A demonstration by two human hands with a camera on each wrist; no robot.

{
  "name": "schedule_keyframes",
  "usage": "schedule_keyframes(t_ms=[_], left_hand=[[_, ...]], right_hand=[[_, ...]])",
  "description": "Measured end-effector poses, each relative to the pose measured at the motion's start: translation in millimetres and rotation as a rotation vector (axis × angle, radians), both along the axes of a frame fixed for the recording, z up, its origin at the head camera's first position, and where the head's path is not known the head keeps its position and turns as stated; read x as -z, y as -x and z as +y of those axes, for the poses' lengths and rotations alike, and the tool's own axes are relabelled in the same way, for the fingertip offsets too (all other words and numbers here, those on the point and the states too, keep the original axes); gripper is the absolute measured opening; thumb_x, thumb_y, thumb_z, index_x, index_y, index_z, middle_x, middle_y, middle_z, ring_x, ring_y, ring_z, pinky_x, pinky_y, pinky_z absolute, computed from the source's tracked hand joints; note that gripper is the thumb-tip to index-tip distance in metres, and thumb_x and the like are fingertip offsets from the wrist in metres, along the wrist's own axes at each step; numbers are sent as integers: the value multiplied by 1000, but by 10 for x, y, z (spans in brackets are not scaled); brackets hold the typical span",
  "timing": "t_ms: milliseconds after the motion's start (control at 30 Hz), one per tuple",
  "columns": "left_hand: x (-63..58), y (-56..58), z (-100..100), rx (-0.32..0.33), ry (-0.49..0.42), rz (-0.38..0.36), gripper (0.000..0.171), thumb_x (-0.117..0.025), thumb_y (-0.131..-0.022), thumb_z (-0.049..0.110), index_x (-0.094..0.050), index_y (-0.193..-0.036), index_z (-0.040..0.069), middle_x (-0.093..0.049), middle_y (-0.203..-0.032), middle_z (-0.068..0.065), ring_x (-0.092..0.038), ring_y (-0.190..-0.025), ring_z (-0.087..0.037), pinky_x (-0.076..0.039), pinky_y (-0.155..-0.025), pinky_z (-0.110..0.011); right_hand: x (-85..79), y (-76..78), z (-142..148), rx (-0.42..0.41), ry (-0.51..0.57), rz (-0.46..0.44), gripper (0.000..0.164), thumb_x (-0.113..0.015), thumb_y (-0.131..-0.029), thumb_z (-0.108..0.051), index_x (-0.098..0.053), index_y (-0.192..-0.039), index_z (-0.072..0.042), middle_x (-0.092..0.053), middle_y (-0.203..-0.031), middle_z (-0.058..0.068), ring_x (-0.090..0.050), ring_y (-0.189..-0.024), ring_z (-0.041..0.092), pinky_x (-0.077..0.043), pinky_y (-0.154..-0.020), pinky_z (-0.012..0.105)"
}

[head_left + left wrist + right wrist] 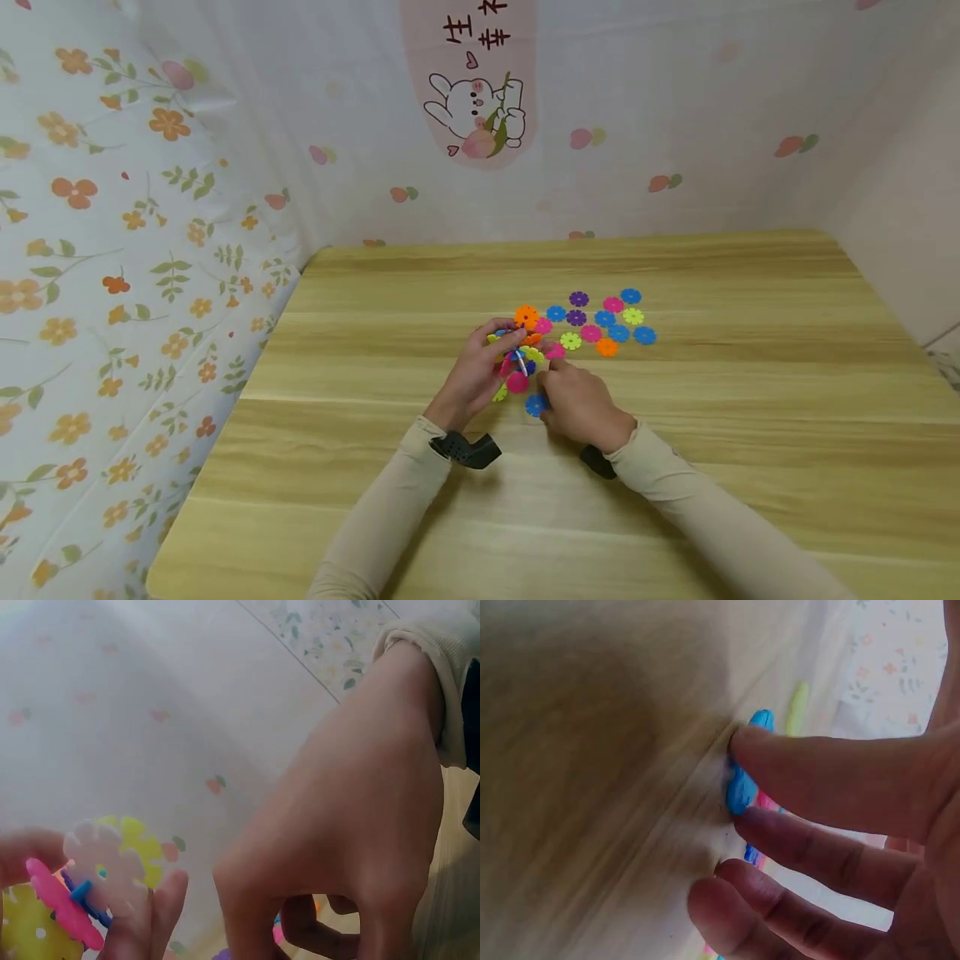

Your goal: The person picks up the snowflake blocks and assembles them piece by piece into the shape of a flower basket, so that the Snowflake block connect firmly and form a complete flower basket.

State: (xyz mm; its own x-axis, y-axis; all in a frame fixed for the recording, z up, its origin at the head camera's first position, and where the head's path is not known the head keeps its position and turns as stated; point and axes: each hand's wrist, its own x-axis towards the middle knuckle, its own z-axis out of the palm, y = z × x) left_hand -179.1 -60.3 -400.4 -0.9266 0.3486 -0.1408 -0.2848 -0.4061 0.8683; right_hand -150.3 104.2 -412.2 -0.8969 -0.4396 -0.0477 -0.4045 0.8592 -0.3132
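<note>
My left hand (476, 367) grips a cluster of joined flower-shaped plastic discs (517, 382). In the left wrist view, this cluster shows a white disc (103, 859), a yellow disc (142, 844) and a pink disc (64, 904) slotted at angles. Just right of it, my right hand (581, 404) is low over the table, fingers bent. Its thumb and forefinger pinch a blue disc (536, 406) at the tabletop; the right wrist view has the thumb tip against this blue disc (741, 787) and the forefinger at its lower edge.
Loose discs in blue, pink, purple, yellow and orange lie spread beyond my hands, among them a purple disc (576, 317) and an orange disc (607, 347). The wooden table (750, 375) meets a printed cloth (637, 108) at the back and left.
</note>
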Motion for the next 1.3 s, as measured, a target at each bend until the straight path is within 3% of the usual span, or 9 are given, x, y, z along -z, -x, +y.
schedule_keyframes(t_ms=[233, 467, 700, 867, 1000, 1100, 1300], left_hand=[[25, 12, 21, 43, -62, -48, 14, -55, -100, 8, -49, -113, 10, -51, -111, -5, -56, -87, -11, -52, -73, -19], [24, 14, 0, 78, -55, -3, 22, -52, -101, 8, -48, -123, 11, -52, -116, -6, -60, -85, -12, -55, -74, -25], [30, 21, -18, 98, -46, 129, 44, -52, -103, 9, -45, -145, 20, -50, -129, -17, -57, -88, -16, -55, -76, -32], [39, 33, 4, 94, -9, 178, 37, -52, -103, 10, -51, -139, 9, -51, -127, -11, -51, -101, -16, -54, -82, -34], [35, 33, 23, 93, 32, 190, 34, -51, -103, 10, -51, -137, 2, -49, -131, -5, -48, -108, -18, -53, -84, -32], [26, 26, 32, 94, 70, 212, 33, -52, -103, 10, -52, -135, 1, -49, -132, -6, -46, -110, -18, -51, -80, -26], [7, -4, 46, 73, 233, 296, 32, -60, -99, 12, -60, -132, 10, -51, -119, -6, -43, -105, -18, -48, -80, -22]], right_hand=[[2, 19, -3, -31, 48, -5, 22, -83, -76, -14, -63, -82, -7, -53, -81, 5, -50, -66, 19, -44, -51, 30], [-29, 42, 16, -51, 92, -79, 21, -80, -73, -2, -62, -79, -9, -53, -75, 2, -49, -67, 18, -42, -55, 28], [-48, 93, 266, -72, 396, -174, 16, -70, -81, 9, -64, -84, -6, -63, -78, 2, -56, -71, 13, -49, -66, 28], [-156, 140, 467, 13, 601, -202, 11, -67, -87, 7, -65, -93, -2, -66, -85, 9, -64, -74, 21, -55, -64, 32], [-305, 165, 548, 109, 737, -176, 11, -66, -91, 3, -65, -102, 1, -67, -86, 14, -70, -71, 26, -58, -62, 38], [-422, 166, 546, 146, 802, -95, 13, -67, -92, 1, -66, -104, 3, -68, -85, 17, -70, -66, 17, -58, -61, 34], [-523, 146, 501, 166, 843, 11, 12, -68, -90, 4, -69, -102, 3, -68, -81, 16, -68, -61, 8, -57, -58, 27]])
